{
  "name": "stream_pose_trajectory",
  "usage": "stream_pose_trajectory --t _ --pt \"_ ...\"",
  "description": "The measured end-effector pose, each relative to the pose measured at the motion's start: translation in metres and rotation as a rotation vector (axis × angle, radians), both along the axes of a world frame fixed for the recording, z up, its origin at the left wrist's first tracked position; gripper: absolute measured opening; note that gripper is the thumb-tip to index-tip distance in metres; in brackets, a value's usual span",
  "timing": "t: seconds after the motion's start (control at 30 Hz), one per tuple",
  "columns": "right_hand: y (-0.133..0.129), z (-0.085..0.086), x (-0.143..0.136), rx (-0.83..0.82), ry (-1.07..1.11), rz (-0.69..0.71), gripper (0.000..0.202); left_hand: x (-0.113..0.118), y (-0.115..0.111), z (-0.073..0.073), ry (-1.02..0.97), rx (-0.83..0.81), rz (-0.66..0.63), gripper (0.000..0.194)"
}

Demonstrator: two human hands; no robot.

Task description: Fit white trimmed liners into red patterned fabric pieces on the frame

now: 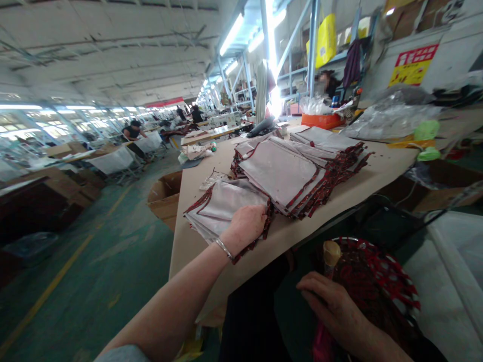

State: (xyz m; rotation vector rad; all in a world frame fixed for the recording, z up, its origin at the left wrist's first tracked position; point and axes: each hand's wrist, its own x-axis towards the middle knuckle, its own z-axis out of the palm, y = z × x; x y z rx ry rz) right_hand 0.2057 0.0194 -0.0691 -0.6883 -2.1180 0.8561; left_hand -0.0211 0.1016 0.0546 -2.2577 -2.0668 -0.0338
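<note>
Left hand [245, 221] flat, fingers spread on near fabric stack [222, 206] at tabletop [377, 166] near-left edge. Right hand [332, 306] below, loosely curled against red patterned cloth [373, 281]; grip unclear. Bigger stack [298, 171] farther right.

Grey, red-trimmed fabric stack [222, 208] lies flat on table edge; wooden-handled tool [331, 254] upright.

Left arm stretched forward, bare forearm, thin bracelet at the wrist — left hand [245, 221] palm down, fingers curled loosely, knuckles up. Right hand [332, 306] low and close to the body — palm down, fingers extended leftward, slightly bent.
</note>
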Motion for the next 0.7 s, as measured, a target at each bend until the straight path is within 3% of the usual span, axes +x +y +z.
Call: stream_pose_trajectory --t 0.1,0.17,0.27,0.43,0.57,0.7 --pt "0.002 0.003 -0.003 -0.009 -0.026 0.020 0.016 0.004 0.000 0.002 0.008 0.004 0.009 0.026" --pt "0.007 0.013 -0.006 0.024 -0.028 0.024 0.016 0.006 -0.003 0.008 0.014 0.023 0.015 0.026" --pt "0.022 0.043 -0.014 0.155 0.013 -0.007 0.017 0.002 -0.018 0.024 0.034 0.085 0.022 0.027" --pt "0.050 0.103 -0.046 0.493 0.084 -0.113 0.021 -0.016 -0.066 0.044 0.054 0.110 -0.040 0.020" --pt "0.055 0.125 -0.087 0.676 -0.159 -0.063 0.034 -0.022 -0.099 0.039 0.001 0.101 -0.090 0.018" --pt "0.058 0.124 -0.115 0.681 -0.411 0.011 0.016 -0.022 -0.118 0.031 -0.038 0.105 -0.071 0.019"
